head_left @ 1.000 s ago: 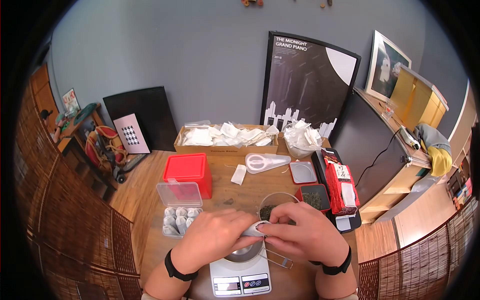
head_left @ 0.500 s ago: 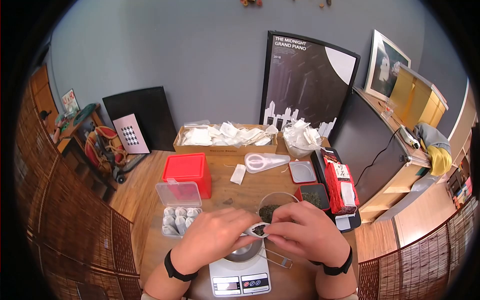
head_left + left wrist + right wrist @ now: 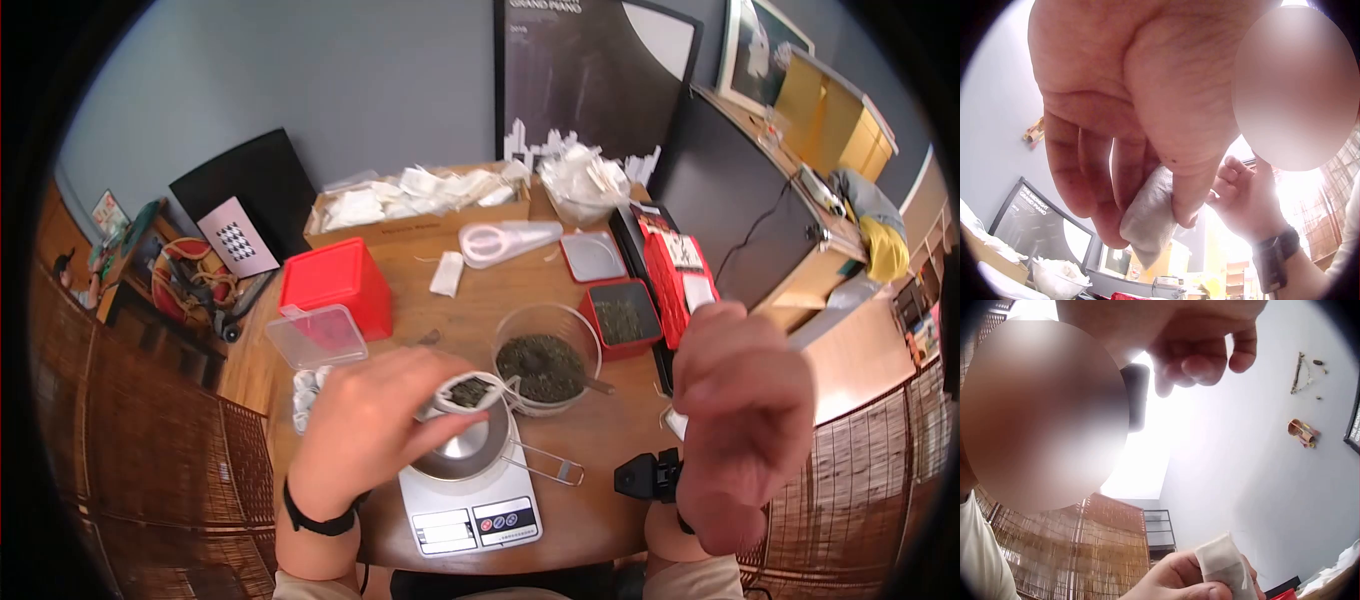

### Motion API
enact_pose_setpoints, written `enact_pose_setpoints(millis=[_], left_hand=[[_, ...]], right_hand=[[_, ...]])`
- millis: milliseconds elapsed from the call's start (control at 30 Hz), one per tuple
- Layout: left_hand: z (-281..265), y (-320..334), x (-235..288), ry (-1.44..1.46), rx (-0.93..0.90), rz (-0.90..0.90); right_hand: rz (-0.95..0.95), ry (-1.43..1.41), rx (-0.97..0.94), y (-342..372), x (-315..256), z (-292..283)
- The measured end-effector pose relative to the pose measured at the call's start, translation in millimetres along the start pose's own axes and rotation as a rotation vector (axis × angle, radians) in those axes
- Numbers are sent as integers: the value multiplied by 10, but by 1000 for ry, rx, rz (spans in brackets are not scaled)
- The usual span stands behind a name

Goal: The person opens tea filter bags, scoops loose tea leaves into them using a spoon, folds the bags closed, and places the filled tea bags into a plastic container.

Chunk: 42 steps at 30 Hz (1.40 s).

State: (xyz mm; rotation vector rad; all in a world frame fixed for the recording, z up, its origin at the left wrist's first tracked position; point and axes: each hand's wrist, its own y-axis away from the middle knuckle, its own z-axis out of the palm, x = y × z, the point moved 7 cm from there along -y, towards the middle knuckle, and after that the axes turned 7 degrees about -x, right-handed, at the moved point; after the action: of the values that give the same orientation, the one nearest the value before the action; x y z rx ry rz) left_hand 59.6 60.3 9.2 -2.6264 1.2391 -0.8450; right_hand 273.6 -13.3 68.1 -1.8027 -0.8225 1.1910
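A small white bag (image 3: pixel 468 392) with dark leaves in its open mouth is gripped by the left hand (image 3: pixel 375 420), over a metal bowl (image 3: pixel 463 455) on a white kitchen scale (image 3: pixel 470 520). In the left wrist view the bag (image 3: pixel 1151 215) hangs between thumb and fingers. Away to the right, raised and blurred, the right hand (image 3: pixel 745 425) holds nothing; the right wrist view shows its fingers loosely bent. A clear round container of leaves (image 3: pixel 540 365), with a spoon in it, stands beyond the bowl.
Around the table stand a red box (image 3: pixel 335 290), an opened plastic case (image 3: pixel 318 337) of filled bags, a red tin of leaves (image 3: pixel 622 315), a carton (image 3: pixel 420 222) of white bags, scissors in a cover (image 3: pixel 508 243) and a red packet (image 3: pixel 670 270).
The right hand has let go of the bag and moved right and up. The left hand has moved slightly left with the bag, its mouth now wide. The head view has tilted down.
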Motion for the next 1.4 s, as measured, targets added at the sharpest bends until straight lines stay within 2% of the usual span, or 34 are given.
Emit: enact_pose_setpoints(millis=[67, 133, 200, 233, 533, 567, 600, 633, 667, 700, 800, 900, 967, 1067, 1167, 1400], left_hand=[[44, 2, -25, 17, 4, 13], [44, -26, -28, 21, 39, 15], [71, -45, 19, 41, 32, 0], [75, -50, 21, 43, 41, -18], [188, -69, 0, 50, -13, -55], [148, -63, 55, -10, -1, -35], [141, -97, 93, -68, 30, 3], [157, -97, 87, -66, 27, 3], [193, -90, 39, -20, 2, -43], [233, -81, -13, 28, -26, -87], [256, -60, -40, 46, -36, -80], [283, -48, -54, 79, -26, -75], [288, -68, -44, 58, -24, -45], [274, -101, 10, 18, -20, 5], [268, -94, -5, 4, 4, 27], [280, -85, -6, -1, -41, -35]], right_hand=[[-129, 15, -130, 35, -5, -9], [-143, -112, -157, 55, 67, -90], [-24, -81, 202, -33, -21, -50], [-9, -73, 207, 3, -11, -72], [85, -78, 123, 19, 107, -167], [105, -93, 117, -20, 280, -29], [106, -92, 106, -15, 168, -133], [112, -93, 94, -153, 452, -3], [120, -92, 82, -102, 441, -106], [130, -89, 70, -191, 500, 64], [160, -86, 36, -23, 300, 205], [178, -92, -2, 104, 80, 86], [186, -97, -27, 88, 211, -14], [187, -107, -71, 272, -64, -93], [178, -116, -121, 176, -88, 42], [199, -124, -221, 223, -157, -70]])
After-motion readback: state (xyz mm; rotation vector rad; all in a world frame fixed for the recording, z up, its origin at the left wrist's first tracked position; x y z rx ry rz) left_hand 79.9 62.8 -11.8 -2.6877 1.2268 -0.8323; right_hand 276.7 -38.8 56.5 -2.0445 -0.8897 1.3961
